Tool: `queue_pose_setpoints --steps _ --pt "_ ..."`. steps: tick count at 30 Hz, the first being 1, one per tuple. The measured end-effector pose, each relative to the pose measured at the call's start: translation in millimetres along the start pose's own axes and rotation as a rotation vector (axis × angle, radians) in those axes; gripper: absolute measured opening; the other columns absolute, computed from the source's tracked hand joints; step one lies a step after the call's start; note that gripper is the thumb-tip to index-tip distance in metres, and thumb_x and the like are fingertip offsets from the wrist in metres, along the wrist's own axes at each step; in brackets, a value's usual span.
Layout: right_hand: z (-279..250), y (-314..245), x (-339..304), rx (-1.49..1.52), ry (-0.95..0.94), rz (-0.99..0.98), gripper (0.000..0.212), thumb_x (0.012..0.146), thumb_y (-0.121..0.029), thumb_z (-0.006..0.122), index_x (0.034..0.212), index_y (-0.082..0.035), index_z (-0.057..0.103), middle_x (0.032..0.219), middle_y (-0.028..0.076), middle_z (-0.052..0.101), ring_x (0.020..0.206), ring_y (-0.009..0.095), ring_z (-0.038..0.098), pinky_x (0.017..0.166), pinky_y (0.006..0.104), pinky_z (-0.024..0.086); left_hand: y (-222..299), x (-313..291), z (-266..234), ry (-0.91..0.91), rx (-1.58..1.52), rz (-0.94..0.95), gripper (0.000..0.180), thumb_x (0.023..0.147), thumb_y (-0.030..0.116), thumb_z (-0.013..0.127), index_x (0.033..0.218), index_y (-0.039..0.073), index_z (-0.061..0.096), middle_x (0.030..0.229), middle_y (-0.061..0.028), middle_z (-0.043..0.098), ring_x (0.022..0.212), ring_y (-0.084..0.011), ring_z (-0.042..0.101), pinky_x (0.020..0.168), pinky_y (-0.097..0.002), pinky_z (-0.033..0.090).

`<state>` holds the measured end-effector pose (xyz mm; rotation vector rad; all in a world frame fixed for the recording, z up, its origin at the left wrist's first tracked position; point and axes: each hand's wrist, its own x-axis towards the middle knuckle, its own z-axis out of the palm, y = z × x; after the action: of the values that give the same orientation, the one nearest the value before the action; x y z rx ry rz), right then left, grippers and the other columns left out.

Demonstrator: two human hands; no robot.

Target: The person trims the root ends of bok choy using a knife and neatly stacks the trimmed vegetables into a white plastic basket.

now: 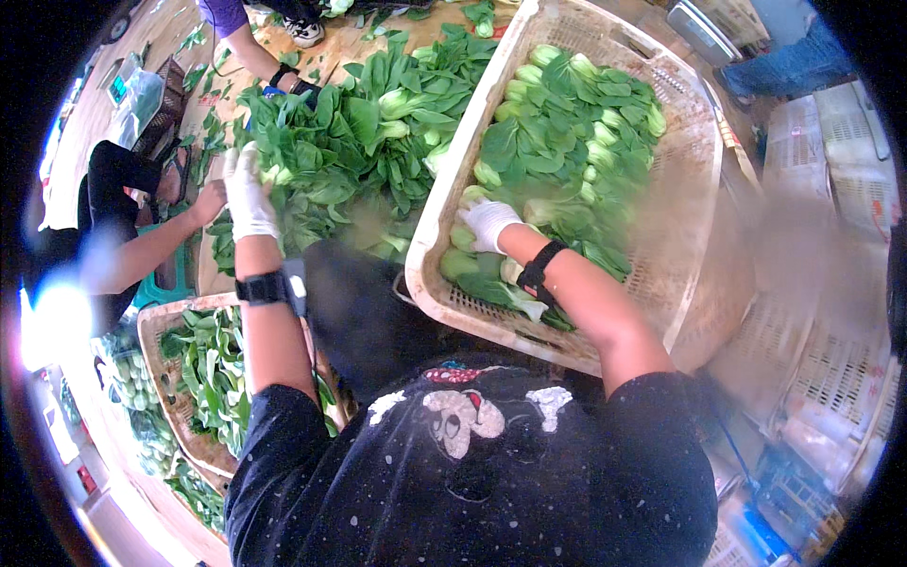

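My left hand (pixel 248 200), in a white glove, reaches to the left edge of a big heap of leafy bok choy (pixel 368 123). Its fingers are stretched out beside the leaves, and nothing shows in them. In a white glove too, my right hand (pixel 490 225) is down inside a large pale plastic crate (pixel 430 255) at its left wall. Its fingers curl on a bok choy (pixel 472 196) there, the fingertips partly hidden. Rows of bok choy (pixel 576 123) lie in the crate, pale stems and green leaves packed together.
On the left another person's bare hand (pixel 210 201) is close to my left hand. A second person's arm (pixel 255 59) reaches into the heap from the far side. A crate of greens (pixel 213 369) stands at lower left. Stacked pale crates (pixel 831 350) line the right.
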<state>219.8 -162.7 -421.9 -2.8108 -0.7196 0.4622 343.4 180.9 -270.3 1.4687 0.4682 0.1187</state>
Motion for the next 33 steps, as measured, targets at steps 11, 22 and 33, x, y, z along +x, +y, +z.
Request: queue_pose_setpoints --steps 11,22,33 --pt "-41.5 6.8 -119.7 0.157 -0.197 0.187 0.046 0.069 -0.038 0.069 0.107 -0.015 0.062 0.100 0.016 0.062 0.092 0.030 0.061 0.076 0.0405 0.051 -69.3 -150.9 122.6 -0.990 0.332 0.041 0.038 0.087 0.019 0.057 0.121 0.002 0.055 0.107 -0.0074 0.063 0.098 -0.0146 0.059 0.087 -0.0266 0.044" --pt "-49.1 17.2 -149.3 0.346 0.049 0.214 0.066 0.055 -0.028 0.079 0.116 -0.015 0.055 0.107 0.016 0.051 0.104 0.033 0.051 0.090 0.0394 0.044 -109.4 -176.9 150.7 -1.417 0.917 0.146 0.078 0.071 0.036 0.075 0.132 -0.001 0.043 0.122 -0.0213 0.055 0.112 -0.0284 0.055 0.097 -0.0325 0.041" --pt "-126.2 -24.9 -174.1 0.698 0.607 -0.016 0.071 0.058 -0.021 0.081 0.123 -0.014 0.054 0.115 0.012 0.051 0.111 0.032 0.046 0.097 0.0375 0.039 -69.7 -224.2 164.9 -1.327 -0.122 0.115 0.099 0.055 0.028 0.089 0.136 0.003 0.037 0.132 -0.0111 0.049 0.120 -0.0196 0.047 0.103 -0.0316 0.035"
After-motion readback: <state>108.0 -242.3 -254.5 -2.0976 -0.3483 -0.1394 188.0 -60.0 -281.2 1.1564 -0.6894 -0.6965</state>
